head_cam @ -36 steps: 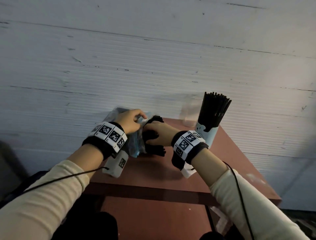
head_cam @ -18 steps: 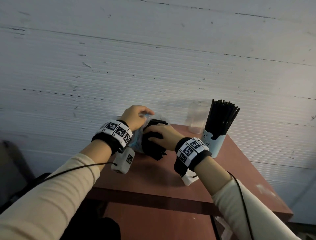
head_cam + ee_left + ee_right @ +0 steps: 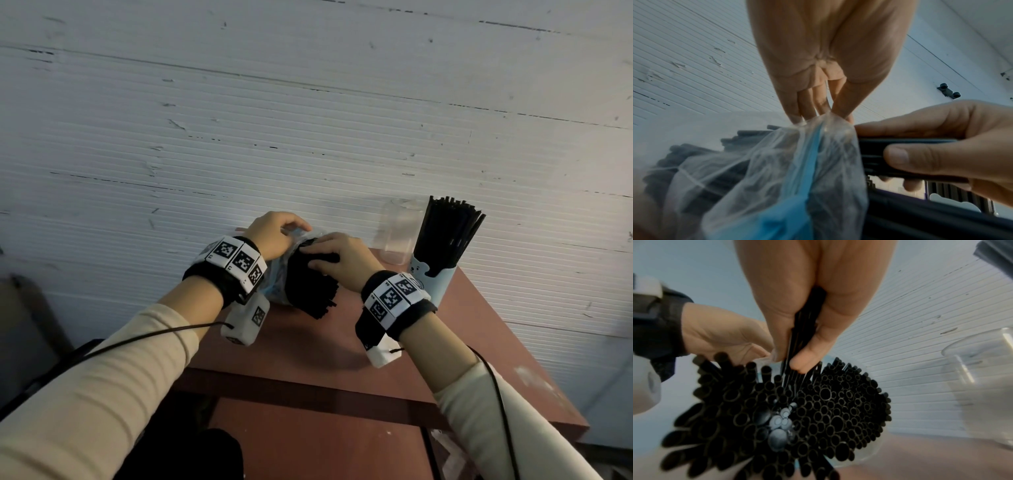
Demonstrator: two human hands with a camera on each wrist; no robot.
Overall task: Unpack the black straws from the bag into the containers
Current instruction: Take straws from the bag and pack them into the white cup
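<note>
Fingertips of the left hand (image 3: pixel 274 233) are pinching the rim of the clear plastic bag (image 3: pixel 777 170), which is lying on the red-brown table (image 3: pixel 308 349) against the white wall (image 3: pixel 239 120). Beside it, the right hand (image 3: pixel 342 260) is curling thumb and fingers around a small bunch of black straws (image 3: pixel 807 402) at the bag's open mouth. Further right, two containers are standing: one clear cup (image 3: pixel 397 233), then one pale blue cup (image 3: pixel 435 284) holding many upright straws, too many to count.
</note>
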